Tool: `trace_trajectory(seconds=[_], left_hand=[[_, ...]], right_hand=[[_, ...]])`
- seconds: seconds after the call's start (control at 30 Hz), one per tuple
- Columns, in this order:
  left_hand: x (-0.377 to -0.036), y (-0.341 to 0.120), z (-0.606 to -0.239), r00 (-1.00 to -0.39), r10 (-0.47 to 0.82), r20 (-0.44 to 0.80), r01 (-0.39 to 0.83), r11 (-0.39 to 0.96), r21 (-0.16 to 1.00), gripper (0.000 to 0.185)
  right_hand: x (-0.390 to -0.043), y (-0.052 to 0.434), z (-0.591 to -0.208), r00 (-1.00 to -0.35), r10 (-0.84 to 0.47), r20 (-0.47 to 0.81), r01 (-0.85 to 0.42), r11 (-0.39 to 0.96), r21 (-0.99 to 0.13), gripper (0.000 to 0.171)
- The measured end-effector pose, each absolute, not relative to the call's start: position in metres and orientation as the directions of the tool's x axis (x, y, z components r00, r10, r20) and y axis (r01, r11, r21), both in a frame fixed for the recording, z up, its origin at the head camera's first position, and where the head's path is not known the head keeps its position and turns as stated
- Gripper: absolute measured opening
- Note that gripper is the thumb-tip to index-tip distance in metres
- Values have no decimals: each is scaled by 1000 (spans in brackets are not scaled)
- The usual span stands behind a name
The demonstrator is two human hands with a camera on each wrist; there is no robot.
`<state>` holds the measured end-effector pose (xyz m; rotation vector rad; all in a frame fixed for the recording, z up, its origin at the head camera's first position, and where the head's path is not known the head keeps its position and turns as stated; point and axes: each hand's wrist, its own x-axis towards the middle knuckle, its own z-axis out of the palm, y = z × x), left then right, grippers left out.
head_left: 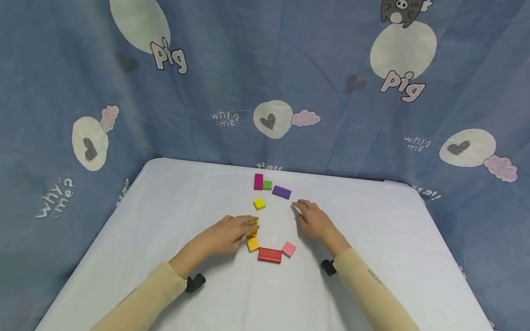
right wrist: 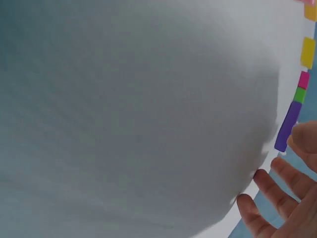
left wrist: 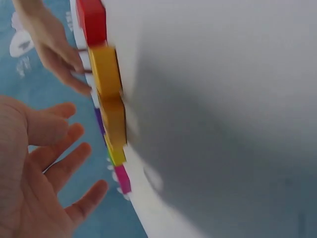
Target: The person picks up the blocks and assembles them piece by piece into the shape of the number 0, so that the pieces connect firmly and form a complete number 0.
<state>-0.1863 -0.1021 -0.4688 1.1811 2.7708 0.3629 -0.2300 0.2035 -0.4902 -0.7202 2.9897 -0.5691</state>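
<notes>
1. Right now the left hand (head_left: 225, 234) lies flat on the white table (head_left: 372, 257), fingers fairly straight, fingertips touching an orange block (head_left: 252, 227); nothing is gripped. In the left wrist view the fingers (left wrist: 64, 168) show spread and relaxed.
2. Right hand (head_left: 314, 220) rests on the table, fingers extended and loose, holding nothing; its fingertips sit just short of the purple block (head_left: 281, 191).
3. Orange block sits touching a second orange block (head_left: 253, 243) nearer the person; next come the red block (head_left: 269, 254) and the pink block (head_left: 288, 249), forming a curved row.
4. Further out: yellow block (head_left: 259, 203) alone in the middle, magenta block (head_left: 258, 181) touching the green block (head_left: 267, 185) at the far edge, purple block just beside them.
5. Judgement: the left hand seems to be nudging the orange block into line. To do it well, push with flat fingertips, slowly, so the neighbouring block does not shift; keep the right hand clear of the purple block.
6. Backdrop: blue printed cloth (head_left: 83, 69) behind the table.
</notes>
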Motion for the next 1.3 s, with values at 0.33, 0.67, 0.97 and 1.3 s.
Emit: trace_trajectory(seconds=[0.33, 0.67, 0.97, 1.3], left_hand=[[-153, -103, -471, -642, 766, -27, 736, 625, 260, 43], [-148, -101, -477, -649, 761, -14, 742, 637, 208, 45], [-148, -101, -479, -667, 745, -24, 725, 656, 210, 45], [-147, -100, -478, -668, 744, -9, 724, 654, 219, 43]], right_hand=[[-251, 195, -488, -875, -482, -40, -452, 845, -285, 54], [-256, 189, -486, -882, -463, -89, -430, 867, -254, 53], [-254, 187, -487, -892, -452, 9, -440, 864, -244, 43], [-252, 183, -488, -893, -448, -35, -421, 861, -287, 47]])
